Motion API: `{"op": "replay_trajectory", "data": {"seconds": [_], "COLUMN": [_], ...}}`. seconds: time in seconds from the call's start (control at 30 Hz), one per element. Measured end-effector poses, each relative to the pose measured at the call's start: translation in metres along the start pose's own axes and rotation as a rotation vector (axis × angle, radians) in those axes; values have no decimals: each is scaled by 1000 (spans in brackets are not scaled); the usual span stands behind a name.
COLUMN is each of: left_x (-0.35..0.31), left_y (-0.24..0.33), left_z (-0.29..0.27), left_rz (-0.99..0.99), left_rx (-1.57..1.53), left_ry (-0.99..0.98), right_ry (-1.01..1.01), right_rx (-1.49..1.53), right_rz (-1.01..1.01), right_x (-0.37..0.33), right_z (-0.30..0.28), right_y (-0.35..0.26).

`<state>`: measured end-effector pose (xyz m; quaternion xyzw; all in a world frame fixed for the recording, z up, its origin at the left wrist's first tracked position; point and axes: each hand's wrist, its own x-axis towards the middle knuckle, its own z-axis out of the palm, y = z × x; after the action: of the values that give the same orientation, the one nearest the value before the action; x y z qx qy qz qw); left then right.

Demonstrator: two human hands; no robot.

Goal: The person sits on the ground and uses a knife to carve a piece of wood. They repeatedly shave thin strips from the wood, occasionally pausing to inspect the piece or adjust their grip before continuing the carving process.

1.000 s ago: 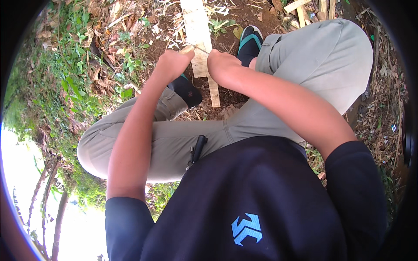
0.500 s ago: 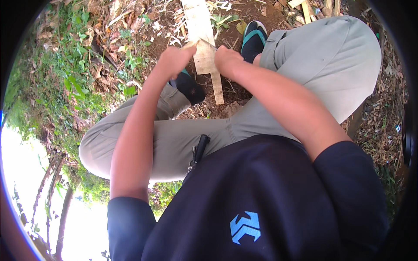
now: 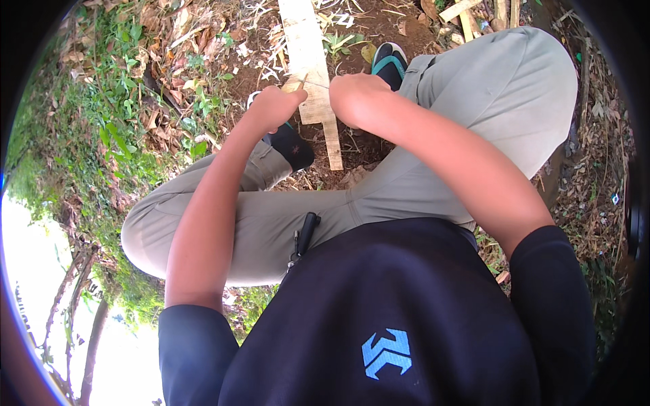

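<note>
Well left of the grip, seeing green plants point(image 3: 115, 135) mingling with brown dry leaves point(image 3: 179, 61). Nearer, just beneath the left hand point(image 3: 276, 108), counting one left foot point(image 3: 291, 145) in a dark sock and teal-strapped sandal, partly hidden behind the wrist. With that hand, curling the fingers firmly around one pale piece point(image 3: 292, 84) projecting past the thumb to the board's left edge; being unable to tell its exact kind.

Between the two hands, seeing one pale wooden board point(image 3: 303, 40) running lengthwise away from the body. Toward the body from the grip, finding one black fob point(image 3: 308, 231) hanging against the grey trousers point(image 3: 291, 203). Across the board, from hand to hand, spotting one thin dark tool point(image 3: 317, 84), and below it one narrow wooden strip point(image 3: 334, 145) jutting from the board's near end. With the right hand point(image 3: 359, 98), clenching the tool's right end inside a fist.

Beyond the right hand, counting one right foot point(image 3: 387, 71), socked and sandalled alike. Farther right, counting at least four pale sticks point(image 3: 467, 26) lying together.

Compared with half a second ago, bringing the tool slightly nearer the board's near end, while keeping the board between both hands.
</note>
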<state>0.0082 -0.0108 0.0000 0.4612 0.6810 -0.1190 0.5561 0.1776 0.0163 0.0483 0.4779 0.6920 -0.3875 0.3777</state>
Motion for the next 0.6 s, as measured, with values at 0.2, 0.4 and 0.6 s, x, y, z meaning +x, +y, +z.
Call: {"op": "replay_trajectory", "data": {"seconds": [0.2,0.4,0.6], "left_x": [19,22,5], "left_y": [-22,-34,-16], "left_z": [18,33,25], "left_rz": [154,181,54], "left_rx": [137,161,73], "left_ry": [82,133,86], "right_ry": [151,127,217], "right_rx": [136,211,264], "right_rz": [119,133,112], "right_x": [-8,10,33], "right_z": [31,47,57], "right_y": [-7,-9,-13]}}
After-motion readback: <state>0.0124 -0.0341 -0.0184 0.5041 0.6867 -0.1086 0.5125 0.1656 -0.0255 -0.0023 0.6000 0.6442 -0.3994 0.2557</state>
